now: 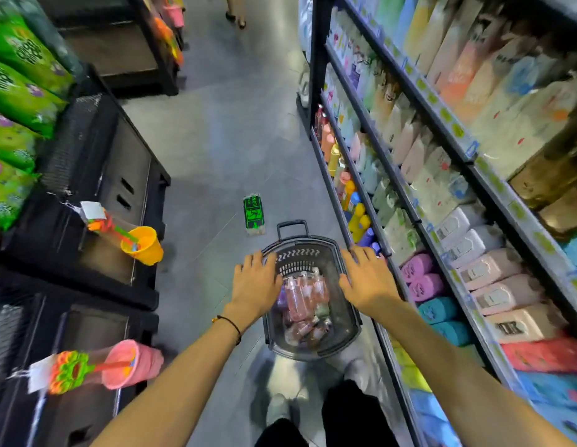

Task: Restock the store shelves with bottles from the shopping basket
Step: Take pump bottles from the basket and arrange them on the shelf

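Far left, green bags (15, 91) are stacked on a rack above black display units (119, 175). On the front of these units hang a yellow toy bucket (145, 245) and, lower down, a pink toy bucket (129, 362), each packed with bright plastic toys. Out on the grey floor a green sticker (254, 214) lies just beyond the basket. The left hand (256, 282), with a thin dark bracelet (230, 324) at the wrist, is spread palm down with the fingers apart. Its fingertips are over the left rim of the shopping basket (313, 241), and I cannot tell whether they touch it. The dark basket stands on the floor in front of the person's feet, its handle pointing away, close beside the bottom of the store shelves (442, 119). The bottles (301, 298), mostly pinkish and clear, lie jumbled inside it, in the gap between the two hands. The right hand (366, 279) is likewise spread and flat, holding nothing, over the right rim of the basket. To the right, the shelves run away down the aisle, packed with pastel bottles and refill packs. Yellow bottles (358, 217) stand on a low tier near the basket, and pink rolls (421, 275) and teal packs (438, 309) sit nearer the camera.
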